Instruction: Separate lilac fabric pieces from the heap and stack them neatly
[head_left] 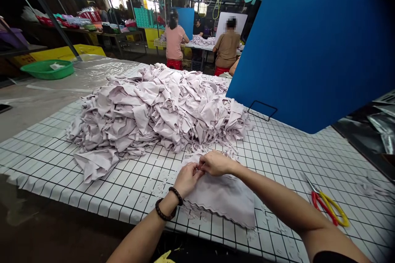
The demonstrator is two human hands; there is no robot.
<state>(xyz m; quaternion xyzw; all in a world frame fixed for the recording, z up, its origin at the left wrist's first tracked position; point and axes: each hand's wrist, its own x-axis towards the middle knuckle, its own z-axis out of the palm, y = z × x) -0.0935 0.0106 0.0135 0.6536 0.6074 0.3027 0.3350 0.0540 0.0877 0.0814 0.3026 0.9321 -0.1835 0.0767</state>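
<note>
My left hand (186,179) and my right hand (215,163) meet at the upper left edge of a flat stack of pale lilac fabric pieces (225,198). The fingertips of both are closed in a pinch on a fabric piece, and the exact spot between them is hidden. The stack's near edge is wavy, and small scraps of cloth lie around it. Beyond my hands rises a large heap of crumpled fabric pieces (166,109) in the same pale lilac. Scissors (328,205) with one red and one yellow handle lie to the right of my right forearm.
A blue board (311,49) leans over the table's right side on a black wire stand (262,111). The grid-patterned tablecloth (129,191) covers the table. A green basket (46,70) stands at far left. Several people sit at another table behind.
</note>
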